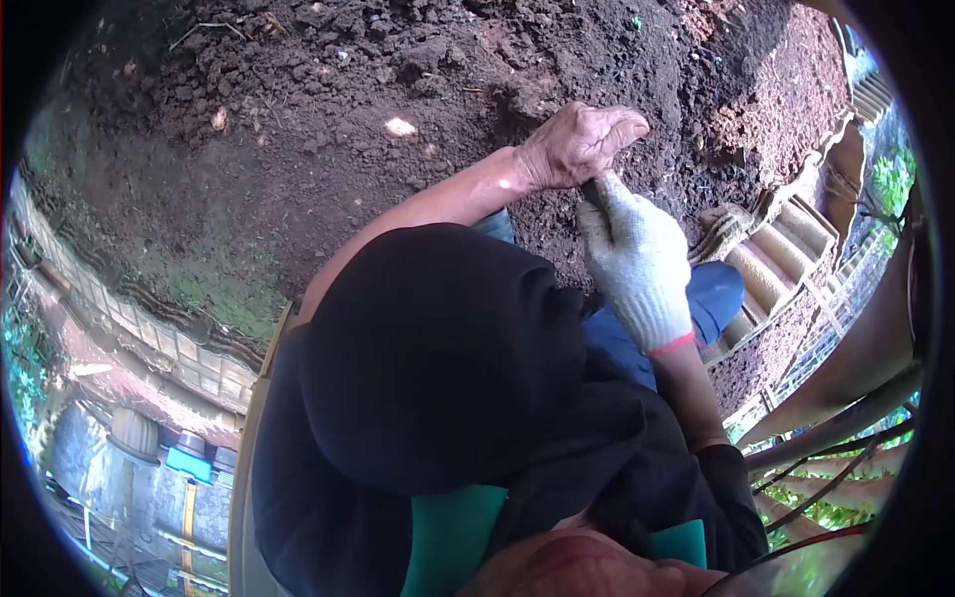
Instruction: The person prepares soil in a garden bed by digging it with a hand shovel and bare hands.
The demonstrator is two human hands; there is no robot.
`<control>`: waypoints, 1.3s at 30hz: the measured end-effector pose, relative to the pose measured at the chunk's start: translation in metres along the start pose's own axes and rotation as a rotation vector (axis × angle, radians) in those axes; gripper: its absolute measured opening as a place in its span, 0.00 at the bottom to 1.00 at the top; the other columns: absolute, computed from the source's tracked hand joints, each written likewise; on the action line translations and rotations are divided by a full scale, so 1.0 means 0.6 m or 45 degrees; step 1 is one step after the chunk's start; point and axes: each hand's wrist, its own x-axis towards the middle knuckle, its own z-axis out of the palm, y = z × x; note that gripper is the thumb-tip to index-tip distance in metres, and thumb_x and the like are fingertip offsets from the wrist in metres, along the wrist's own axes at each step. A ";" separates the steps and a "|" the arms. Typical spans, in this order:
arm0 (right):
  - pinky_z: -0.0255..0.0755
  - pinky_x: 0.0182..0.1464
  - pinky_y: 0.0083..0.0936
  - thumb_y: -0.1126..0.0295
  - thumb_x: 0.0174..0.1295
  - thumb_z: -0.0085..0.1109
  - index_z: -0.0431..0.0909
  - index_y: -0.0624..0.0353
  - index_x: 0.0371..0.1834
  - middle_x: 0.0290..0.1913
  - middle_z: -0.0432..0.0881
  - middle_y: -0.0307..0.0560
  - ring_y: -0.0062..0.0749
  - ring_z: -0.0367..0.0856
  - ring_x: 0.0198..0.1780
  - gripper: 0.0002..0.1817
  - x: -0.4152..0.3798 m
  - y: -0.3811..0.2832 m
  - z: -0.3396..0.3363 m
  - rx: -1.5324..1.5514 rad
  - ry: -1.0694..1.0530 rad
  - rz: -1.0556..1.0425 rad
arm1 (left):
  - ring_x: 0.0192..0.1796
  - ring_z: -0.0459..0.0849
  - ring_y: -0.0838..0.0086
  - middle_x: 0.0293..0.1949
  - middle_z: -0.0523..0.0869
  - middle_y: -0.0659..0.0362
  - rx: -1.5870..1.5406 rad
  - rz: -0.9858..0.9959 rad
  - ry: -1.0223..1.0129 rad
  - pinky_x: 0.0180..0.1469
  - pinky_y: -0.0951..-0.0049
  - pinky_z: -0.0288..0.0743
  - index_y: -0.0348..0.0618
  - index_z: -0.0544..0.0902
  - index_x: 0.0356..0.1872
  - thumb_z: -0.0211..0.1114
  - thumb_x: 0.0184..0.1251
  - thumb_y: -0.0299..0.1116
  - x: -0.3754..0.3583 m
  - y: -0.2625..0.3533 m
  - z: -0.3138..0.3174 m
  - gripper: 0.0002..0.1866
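My bare left hand (589, 144) reaches in over the dark soil (338, 139), its fingers bent and pressed together; what lies inside them is hidden. Just below it, my right hand (639, 254) wears a white knitted glove with a red cuff. Its fingers are wrapped round a short dark handle (594, 193), whose upper end meets the underside of my left hand. The rest of that object is out of sight.
Ridged tan edging tiles (786, 244) border the soil on the right, with thick branches (841, 413) below them. A curved row of blocks (159, 343) runs along the left. Blue-clad knees (716, 298) are beside the glove.
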 end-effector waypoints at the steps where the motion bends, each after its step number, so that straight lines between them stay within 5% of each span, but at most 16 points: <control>1: 0.79 0.32 0.50 0.62 0.68 0.61 0.79 0.54 0.52 0.28 0.84 0.58 0.55 0.86 0.28 0.13 0.002 0.000 0.017 0.033 0.057 -0.010 | 0.25 0.88 0.78 0.23 0.88 0.58 -0.019 -0.063 -0.005 0.30 0.73 0.83 0.36 0.85 0.59 0.55 0.84 0.49 -0.002 -0.013 -0.007 0.24; 6: 0.79 0.33 0.48 0.64 0.68 0.59 0.81 0.60 0.39 0.26 0.84 0.58 0.55 0.86 0.29 0.10 0.073 -0.021 0.018 -0.025 0.129 -0.183 | 0.24 0.87 0.79 0.32 0.91 0.57 -0.191 -0.174 0.256 0.27 0.77 0.83 0.34 0.87 0.53 0.60 0.83 0.39 0.014 -0.037 -0.038 0.17; 7: 0.79 0.36 0.48 0.65 0.69 0.58 0.83 0.60 0.35 0.30 0.86 0.59 0.56 0.87 0.32 0.11 0.087 -0.032 -0.006 0.103 0.052 -0.063 | 0.22 0.86 0.82 0.27 0.90 0.60 -0.281 -0.146 0.315 0.23 0.80 0.80 0.37 0.86 0.58 0.64 0.80 0.42 0.027 -0.032 -0.039 0.18; 10: 0.79 0.44 0.49 0.61 0.70 0.57 0.86 0.58 0.40 0.35 0.87 0.58 0.57 0.87 0.40 0.13 0.102 0.030 -0.009 0.291 0.029 -0.013 | 0.21 0.84 0.85 0.28 0.91 0.57 0.091 -0.017 0.853 0.17 0.82 0.79 0.43 0.88 0.51 0.67 0.76 0.32 0.058 -0.002 -0.091 0.09; 11: 0.78 0.46 0.49 0.59 0.71 0.56 0.86 0.59 0.42 0.35 0.87 0.59 0.57 0.87 0.42 0.15 0.103 0.026 -0.022 0.253 -0.122 0.074 | 0.24 0.86 0.76 0.29 0.89 0.54 0.105 0.057 1.076 0.24 0.77 0.85 0.35 0.88 0.39 0.68 0.74 0.27 0.063 -0.020 -0.138 0.05; 12: 0.78 0.45 0.49 0.59 0.71 0.56 0.86 0.59 0.41 0.35 0.86 0.59 0.57 0.87 0.41 0.15 0.100 0.025 -0.018 0.208 -0.083 0.046 | 0.52 0.86 0.58 0.43 0.89 0.52 0.046 -0.336 1.425 0.56 0.55 0.79 0.40 0.87 0.41 0.71 0.60 0.31 0.076 -0.019 -0.184 0.10; 14: 0.78 0.44 0.48 0.58 0.72 0.56 0.86 0.59 0.40 0.34 0.86 0.59 0.57 0.87 0.40 0.16 0.094 0.019 -0.009 0.132 -0.008 -0.021 | 0.41 0.88 0.58 0.38 0.90 0.52 0.840 -0.422 1.435 0.45 0.59 0.81 0.40 0.87 0.43 0.80 0.55 0.35 0.061 -0.128 -0.284 0.17; 17: 0.78 0.43 0.49 0.58 0.72 0.56 0.85 0.59 0.38 0.32 0.85 0.58 0.56 0.87 0.40 0.16 0.092 0.016 -0.009 0.081 -0.019 -0.039 | 0.30 0.88 0.62 0.30 0.90 0.52 1.362 -0.136 1.335 0.35 0.64 0.80 0.39 0.88 0.38 0.80 0.52 0.33 0.068 -0.188 -0.317 0.14; 21: 0.78 0.43 0.48 0.58 0.72 0.56 0.85 0.59 0.40 0.33 0.85 0.58 0.55 0.87 0.39 0.15 0.086 0.019 -0.009 0.086 -0.018 -0.027 | 0.32 0.89 0.72 0.34 0.90 0.56 0.173 -0.455 1.318 0.33 0.73 0.85 0.39 0.89 0.38 0.76 0.59 0.27 0.074 -0.184 -0.323 0.08; 24: 0.79 0.43 0.47 0.59 0.73 0.56 0.86 0.58 0.41 0.33 0.86 0.58 0.55 0.87 0.39 0.15 0.085 0.023 -0.002 0.102 0.035 -0.068 | 0.33 0.90 0.71 0.33 0.90 0.54 -0.511 -0.293 1.215 0.37 0.72 0.88 0.35 0.88 0.41 0.72 0.65 0.26 0.040 -0.155 -0.324 0.07; 28: 0.79 0.43 0.47 0.59 0.74 0.55 0.87 0.57 0.43 0.34 0.87 0.57 0.54 0.87 0.39 0.15 0.085 0.025 0.001 0.097 0.025 -0.053 | 0.38 0.91 0.69 0.36 0.91 0.52 -0.547 -0.410 0.984 0.41 0.75 0.86 0.29 0.86 0.50 0.72 0.69 0.30 -0.005 -0.095 -0.316 0.15; 29: 0.79 0.43 0.47 0.58 0.74 0.55 0.87 0.57 0.43 0.34 0.87 0.57 0.54 0.88 0.39 0.16 0.084 0.029 0.003 0.094 0.050 -0.081 | 0.40 0.94 0.61 0.40 0.91 0.41 -0.610 -0.292 1.098 0.38 0.71 0.93 0.23 0.83 0.49 0.70 0.70 0.21 -0.005 -0.069 -0.299 0.12; 32: 0.79 0.43 0.47 0.58 0.74 0.54 0.87 0.57 0.43 0.33 0.87 0.56 0.54 0.88 0.39 0.16 0.081 0.023 -0.003 0.084 0.009 -0.038 | 0.46 0.93 0.50 0.45 0.89 0.35 -0.681 -0.285 1.110 0.47 0.65 0.94 0.19 0.80 0.48 0.70 0.68 0.18 -0.015 -0.074 -0.297 0.13; 36: 0.80 0.44 0.48 0.54 0.72 0.56 0.87 0.56 0.41 0.32 0.87 0.56 0.55 0.88 0.39 0.18 0.080 0.032 0.018 0.142 0.142 -0.099 | 0.28 0.89 0.64 0.32 0.89 0.47 -0.734 -0.234 1.323 0.38 0.63 0.94 0.28 0.86 0.37 0.72 0.63 0.18 -0.017 -0.047 -0.284 0.05; 37: 0.80 0.44 0.48 0.55 0.71 0.55 0.88 0.55 0.41 0.33 0.88 0.57 0.55 0.88 0.39 0.17 0.078 0.026 0.002 0.140 -0.009 -0.017 | 0.34 0.91 0.53 0.35 0.89 0.41 -0.723 -0.294 1.253 0.50 0.52 0.93 0.23 0.84 0.36 0.75 0.55 0.13 -0.017 -0.052 -0.299 0.09; 39: 0.82 0.40 0.50 0.60 0.68 0.52 0.89 0.60 0.34 0.32 0.87 0.61 0.58 0.88 0.35 0.18 0.064 0.036 0.023 0.077 0.186 -0.106 | 0.41 0.92 0.51 0.37 0.89 0.40 -0.742 -0.340 1.123 0.49 0.56 0.95 0.20 0.83 0.36 0.71 0.58 0.12 0.009 -0.052 -0.302 0.07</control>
